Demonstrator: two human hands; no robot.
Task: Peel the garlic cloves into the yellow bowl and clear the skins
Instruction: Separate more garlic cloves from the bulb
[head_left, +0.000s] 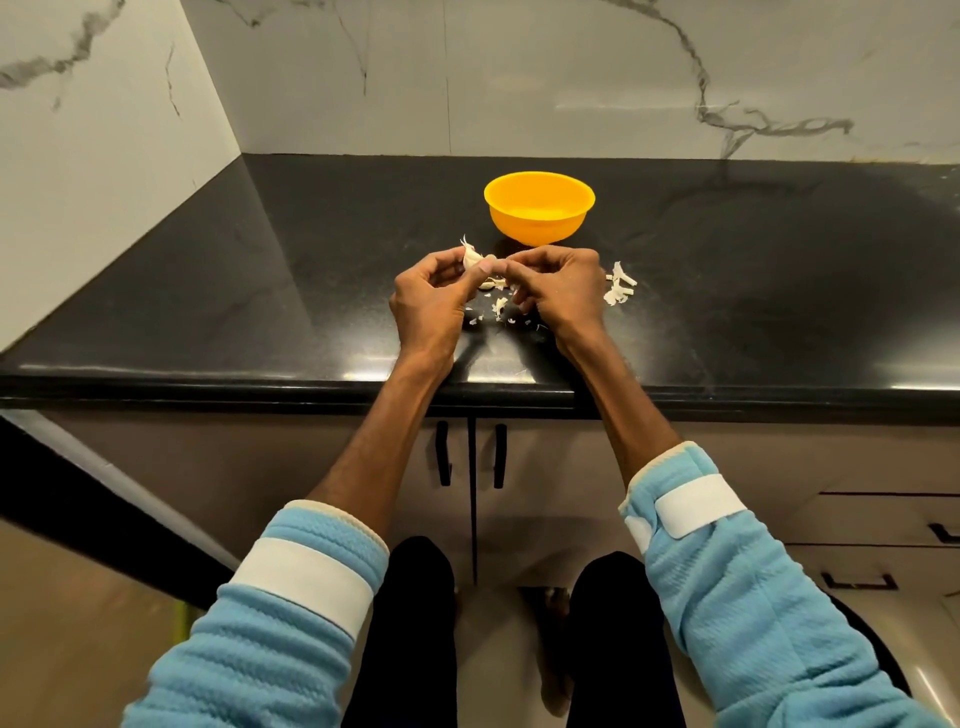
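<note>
A yellow bowl (539, 208) stands on the black countertop (311, 291), just beyond my hands. My left hand (431, 301) grips a white garlic clove (471, 257) between thumb and fingers. My right hand (558, 288) meets it from the right, its thumb and forefinger pinching at the clove's skin. Small white skin flakes (498, 309) lie on the counter under and between my hands. A bigger heap of skins (620, 285) sits just right of my right hand. The inside of the bowl shows no clear contents from here.
Marble-patterned walls close the counter at the back and left, forming a corner. The counter's front edge (363, 387) runs below my wrists. Cabinet doors with black handles (470, 454) and drawers (883, 519) are underneath.
</note>
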